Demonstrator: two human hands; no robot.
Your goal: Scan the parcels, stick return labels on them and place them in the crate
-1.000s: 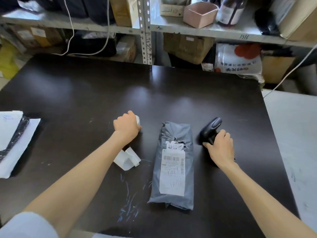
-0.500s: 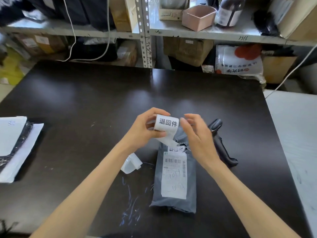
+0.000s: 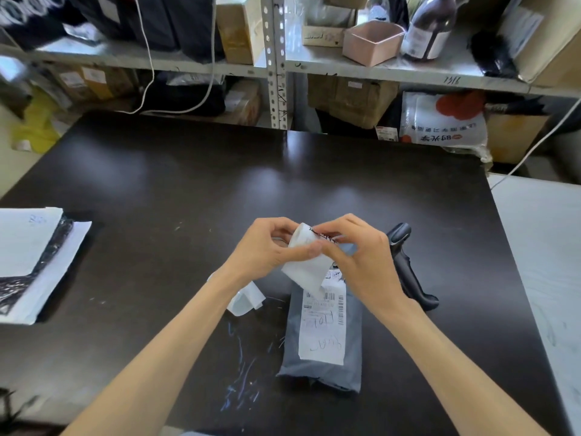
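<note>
Observation: my left hand (image 3: 264, 247) grips the label roll (image 3: 303, 247), fingers curled round it and thumb across its near face. My right hand (image 3: 361, 256) pinches the printed return label (image 3: 322, 236) at the roll's top edge. I cannot tell whether that label is lifted off its backing. A loose tail of backing paper (image 3: 306, 275) hangs from the roll.

Position of the work: the grey parcel (image 3: 323, 377) lies flat on the dark table (image 3: 188, 190). Its long axis runs near to far, and its shipping label (image 3: 322, 335) faces up. Both hands hang over the parcel's far end, so the parcel lies below and toward me from the grip. The right hand is slightly the nearer to it.

Adjacent items: the scanner (image 3: 408, 275) lies just right of the parcel. A curled scrap of backing (image 3: 246, 298) lies just to the parcel's left.

Assessment: the step in hand appears to be peeling. The label then has to come down and toward me onto the bag. No crate is in view.
</note>
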